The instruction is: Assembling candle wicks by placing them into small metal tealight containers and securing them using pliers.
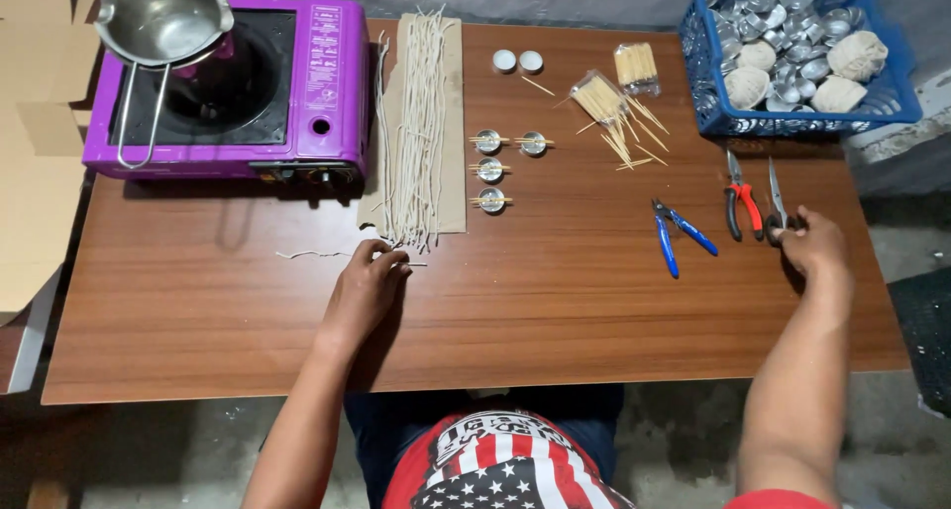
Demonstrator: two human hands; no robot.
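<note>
Table: brown wood-grain table [555, 321] on a grey concrete floor, with flattened cardboard at its left edge.
Stove: purple portable gas stove [233, 88] on the table's far left corner, a steel pouring pot [163, 19] with a long wire handle sitting on its burner.
Basket: blue plastic basket [892, 98] at the far right corner, filled with small metal cups and a few pale round lumps.
Wick sheet: brown paper strip [451, 103] just right of the stove, covered by a bundle of long white wicks [416, 123] lying lengthwise.
Left hand: left hand [367, 281] palm down at the near end of the wicks, fingers curled together, fingertips pressing a single loose wick [317, 254] that trails left across the wood.
Right hand: right hand [814, 242] near the right edge, fingers closed around the handles of the scissors [776, 204], whose blades point away from the person.
Pliers: red-handled pliers [741, 197] just left of the scissors; blue-handled cutters [679, 230] further left, between the two hands.
Sticks: two clear packs of toothpicks [614, 88] mid-table, loose ones spilled beside them.
Cups: four small metal cups [490, 167] with sticks laid across, right of the wick sheet; two white discs [517, 61] beyond them.
</note>
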